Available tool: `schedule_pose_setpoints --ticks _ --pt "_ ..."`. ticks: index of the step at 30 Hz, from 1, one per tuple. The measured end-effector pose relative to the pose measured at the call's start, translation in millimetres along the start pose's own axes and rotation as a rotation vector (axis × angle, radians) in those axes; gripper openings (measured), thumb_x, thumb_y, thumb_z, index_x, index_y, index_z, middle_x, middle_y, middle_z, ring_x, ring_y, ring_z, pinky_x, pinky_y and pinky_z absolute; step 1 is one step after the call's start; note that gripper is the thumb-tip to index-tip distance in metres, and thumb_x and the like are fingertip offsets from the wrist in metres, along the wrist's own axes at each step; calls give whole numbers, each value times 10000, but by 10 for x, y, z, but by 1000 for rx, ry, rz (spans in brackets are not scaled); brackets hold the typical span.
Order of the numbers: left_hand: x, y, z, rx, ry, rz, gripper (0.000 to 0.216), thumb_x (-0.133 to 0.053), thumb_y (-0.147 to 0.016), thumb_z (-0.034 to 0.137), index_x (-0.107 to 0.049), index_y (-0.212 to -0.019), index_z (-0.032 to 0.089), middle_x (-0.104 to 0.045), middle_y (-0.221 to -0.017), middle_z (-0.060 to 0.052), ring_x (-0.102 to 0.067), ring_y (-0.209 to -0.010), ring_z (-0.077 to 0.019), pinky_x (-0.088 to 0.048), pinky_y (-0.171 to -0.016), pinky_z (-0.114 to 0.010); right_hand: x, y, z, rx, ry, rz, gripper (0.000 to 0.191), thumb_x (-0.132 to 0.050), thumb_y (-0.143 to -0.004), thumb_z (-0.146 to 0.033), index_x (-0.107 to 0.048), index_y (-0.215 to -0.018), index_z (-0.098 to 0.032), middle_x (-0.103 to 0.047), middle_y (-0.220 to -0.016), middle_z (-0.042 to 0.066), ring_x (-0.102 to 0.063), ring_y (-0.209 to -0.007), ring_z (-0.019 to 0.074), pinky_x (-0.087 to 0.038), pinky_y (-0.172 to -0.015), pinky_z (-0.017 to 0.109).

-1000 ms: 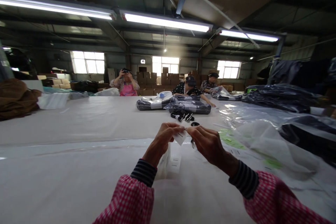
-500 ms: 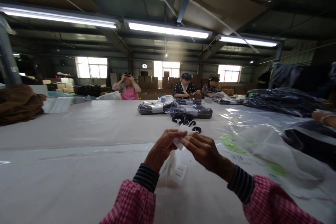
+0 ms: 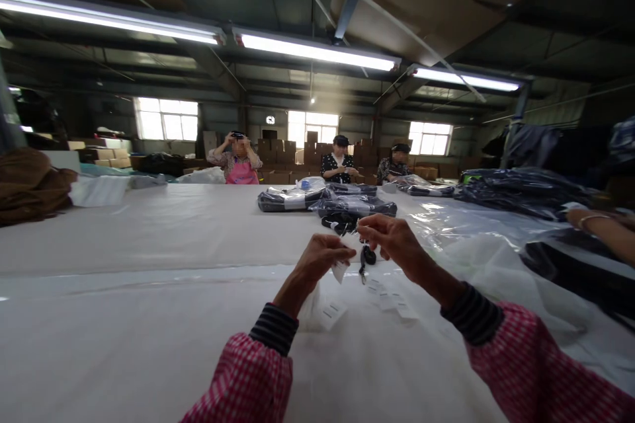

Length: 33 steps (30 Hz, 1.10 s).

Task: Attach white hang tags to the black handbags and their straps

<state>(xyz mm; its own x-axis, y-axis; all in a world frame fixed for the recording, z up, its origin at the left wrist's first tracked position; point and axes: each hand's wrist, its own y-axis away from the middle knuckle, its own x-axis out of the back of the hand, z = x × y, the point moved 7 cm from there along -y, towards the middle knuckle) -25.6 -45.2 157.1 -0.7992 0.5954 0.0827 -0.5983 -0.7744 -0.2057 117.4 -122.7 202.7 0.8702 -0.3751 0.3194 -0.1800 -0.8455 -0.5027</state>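
White paper tag (image 3: 339,271) held up over the near middle of the bench (image 3: 173,330), its lower corner hanging below the left hand (image 3: 325,256). Left hand pinches it between thumb and fingers. Right hand (image 3: 389,238) just beside, a little higher, thumb and fingertips drawn close at something thin and pale; too small to tell whether it is gripped. Black coiled strap (image 3: 368,255) just below the right hand. Loose printed labels (image 3: 397,304) lie on the bench below the right hand; another label (image 3: 331,313) below the left. Beyond the hands, a heap of black straps (image 3: 337,223), then dark packages (image 3: 354,205) in clear plastic. Clear sheeting (image 3: 476,258) to the right; brown cloth (image 3: 30,188) far left. Three co-workers across the bench, one in a pink apron (image 3: 242,172).
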Motion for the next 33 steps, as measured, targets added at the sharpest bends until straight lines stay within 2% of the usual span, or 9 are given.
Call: schedule_pose_setpoints --ticks 2,4,10,13,15,19,22,26,33 --pt "-21 15 48 -27 6 -32 247 -832 -607 352 -724 -605 130 -669 -595 -55 -474 -538 -108 -301 -587 -269 -72 -92 16 -110 -121 -67 311 -767 -778 -428 -740 -828 -122 -658 -663 29 -503 -507 98 -325 -393 184" --pt "-20 23 84 -43 10 -48 246 -838 -614 350 -728 -612 130 -671 -603 -51 -495 -553 -115 -315 -597 -267 -99 -156 -17 -130 -181 -60 284 -786 -728 -402 -731 -737 -124 -641 -640 21 -480 -513 84 -321 -413 179" --pt "50 -10 65 -69 13 -51 274 -844 -638 388 -752 -662 131 -692 -641 -57 -516 -575 -123 -324 -609 -265 140 -382 -250 -55 -282 255 256 -789 -655 -387 -687 -683 -153 -626 -632 4 -484 -526 89 -297 -401 180" --pt "134 -28 45 -76 8 -23 331 -843 -653 451 -755 -664 132 -673 -623 -47 -494 -567 -120 -306 -600 -268 262 -516 -417 -6 -319 346 255 -793 -638 -378 -662 -667 -161 -617 -642 0 -490 -547 90 -297 -405 176" --pt "229 -32 56 -79 3 13 414 -788 -713 553 -776 -729 140 -673 -649 -49 -487 -584 -128 -290 -588 -269 304 -582 -521 13 -313 356 256 -793 -636 -377 -653 -663 -164 -616 -639 0 -485 -540 89 -294 -405 179" --pt "544 -10 148 -122 105 200 551 -608 -823 671 -804 -883 160 -738 -852 -109 -512 -724 -168 -265 -565 -260 297 -639 -689 56 -293 344 228 -762 -646 -364 -643 -653 -170 -610 -621 -6 -471 -514 83 -290 -408 190" --pt "694 23 239 -176 253 262 444 -706 -775 575 -801 -919 166 -752 -909 -121 -511 -772 -167 -253 -557 -243 90 -677 -688 -9 -178 209 232 -756 -642 -377 -667 -672 -165 -641 -645 10 -530 -558 107 -329 -442 204" --pt "706 60 347 -218 333 244 344 -834 -678 395 -800 -950 186 -760 -934 -104 -556 -836 -166 -303 -582 -224 -318 -694 -618 -24 -54 35 269 -775 -656 -420 -710 -698 -163 -663 -677 19 -568 -657 141 -391 -521 230" --pt "635 65 388 -248 465 158 246 -839 -742 392 -773 -853 182 -756 -977 -83 -597 -828 -133 -338 -560 -187 -801 -727 -555 31 -229 -23 170 -724 -708 -304 -682 -668 -145 -657 -613 8 -590 -601 133 -425 -554 245"
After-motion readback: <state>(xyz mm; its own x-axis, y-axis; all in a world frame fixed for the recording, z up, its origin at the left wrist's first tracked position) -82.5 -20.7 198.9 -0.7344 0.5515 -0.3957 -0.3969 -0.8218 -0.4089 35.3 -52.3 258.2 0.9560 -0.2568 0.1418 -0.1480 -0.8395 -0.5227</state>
